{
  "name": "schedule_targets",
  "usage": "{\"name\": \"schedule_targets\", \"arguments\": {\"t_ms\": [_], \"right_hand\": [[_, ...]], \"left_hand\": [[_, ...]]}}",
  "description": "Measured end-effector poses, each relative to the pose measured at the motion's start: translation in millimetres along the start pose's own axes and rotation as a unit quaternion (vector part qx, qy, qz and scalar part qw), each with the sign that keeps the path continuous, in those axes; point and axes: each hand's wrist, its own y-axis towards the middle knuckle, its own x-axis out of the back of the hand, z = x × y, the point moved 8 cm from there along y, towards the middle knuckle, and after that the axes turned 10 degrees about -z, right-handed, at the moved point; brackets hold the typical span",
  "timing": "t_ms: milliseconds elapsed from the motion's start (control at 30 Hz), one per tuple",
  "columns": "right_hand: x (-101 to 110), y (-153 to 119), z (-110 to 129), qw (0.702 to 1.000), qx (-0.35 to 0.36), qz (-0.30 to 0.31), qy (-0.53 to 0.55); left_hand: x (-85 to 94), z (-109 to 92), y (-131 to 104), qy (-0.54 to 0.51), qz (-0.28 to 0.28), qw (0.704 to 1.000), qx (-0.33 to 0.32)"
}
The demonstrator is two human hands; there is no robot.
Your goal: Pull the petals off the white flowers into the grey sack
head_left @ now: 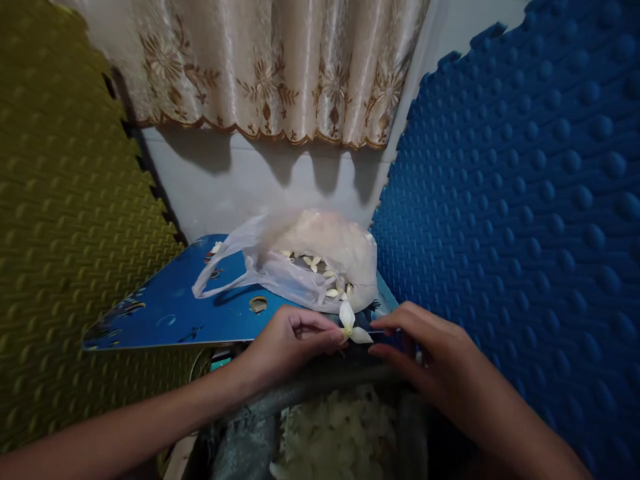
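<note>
Between thumb and fingers, my left hand pinches a white flower with pointed petals spread apart. My right hand is just to the right of it, thumb and forefinger apart beside a petal tip, with nothing seen between them. Behind the flower lies a translucent plastic bag on its side, its mouth facing me and its handles stretched left. Several white flowers show inside it. Below my hands, a pile of pale petals lies in a dim, plastic-lined spot.
The bag rests on a blue printed tabletop with a round hole. An olive-yellow foam mat stands at left and a blue foam mat at right. A curtain hangs before the white wall.
</note>
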Motion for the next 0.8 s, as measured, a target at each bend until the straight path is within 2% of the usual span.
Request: {"name": "schedule_targets", "arguments": {"t_ms": [67,167,367,500,567,667,700,733,800], "right_hand": [[3,4,12,0.999,0.018,-0.026,0.006],[-1,4,25,0.999,0.051,-0.012,0.002],[-6,0,26,0.998,0.033,0.040,0.043],[-6,-2,23,0.996,0.016,0.059,0.066],[1,-1,19,0.997,0.012,0.037,0.070],[28,3,10,0.995,0.017,-0.055,0.082],[34,3,7,0.994,0.016,-0.068,0.085],[35,2,4,0.995,0.012,-0.052,0.085],[23,-3,-1,0.996,0.005,0.040,0.077]], "left_hand": [[-6.7,0,-3,-0.020,0.017,1.000,0.015],[-17.1,4,-8,-0.044,0.047,0.996,0.056],[-22.7,5,-15,-0.021,0.066,0.996,0.062],[-20.0,7,-13,-0.015,0.055,0.996,0.064],[-16.6,11,-8,-0.016,0.040,0.997,0.070],[-11.8,10,2,-0.031,0.038,0.998,0.046],[-9.6,9,5,-0.040,0.038,0.998,0.032],[-6.9,7,7,-0.046,0.036,0.998,0.021],[-2.8,7,10,-0.055,0.039,0.997,0.020]]}}
